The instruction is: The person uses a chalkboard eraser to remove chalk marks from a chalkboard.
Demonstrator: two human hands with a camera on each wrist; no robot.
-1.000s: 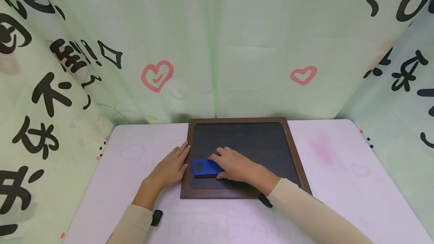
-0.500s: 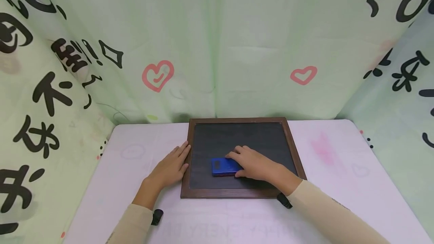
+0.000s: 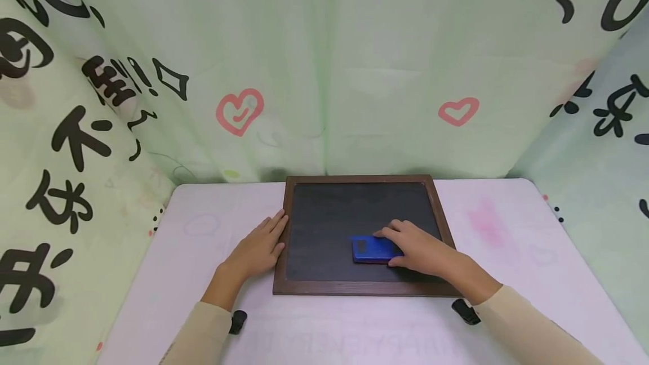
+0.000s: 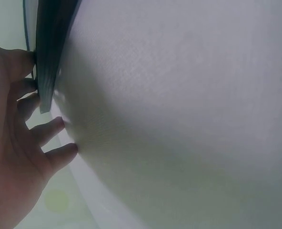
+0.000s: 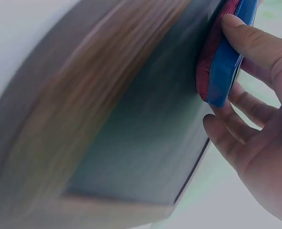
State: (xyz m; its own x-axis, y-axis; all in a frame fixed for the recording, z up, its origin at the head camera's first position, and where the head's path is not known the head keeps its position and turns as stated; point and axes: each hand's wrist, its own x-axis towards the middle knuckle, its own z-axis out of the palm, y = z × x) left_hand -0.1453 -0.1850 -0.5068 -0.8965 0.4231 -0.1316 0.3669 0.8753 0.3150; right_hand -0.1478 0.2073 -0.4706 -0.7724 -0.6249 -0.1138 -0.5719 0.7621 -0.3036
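Right hand (image 3: 423, 249), fingers curled over a blue eraser (image 3: 372, 249), holds it flat against the slate of a wood-framed chalkboard (image 3: 361, 289), in the near right part of the dark field. Left hand (image 3: 258, 249) lies spread and flat on the counter (image 3: 203, 241), fingertips touching the chalkboard's left frame rail.

Risk, as judged from this pose: the left hand only abuts the frame from one side, so a firm stroke of the eraser toward the right could slide the whole chalkboard across the smooth counter. The eraser is also gripped mainly along its near edge and could tip or slip from the fingers if it catches on the raised frame.

View differences: the right wrist view shows the eraser (image 5: 224, 57) to have a blue back and a red felt pad that faces the slate, with the thumb on its edge; the head view shows only the blue back. The left wrist view shows the left fingers (image 4: 24, 90) at the frame edge. Only the head view shows the green printed curtains (image 3: 324, 72) around the counter.
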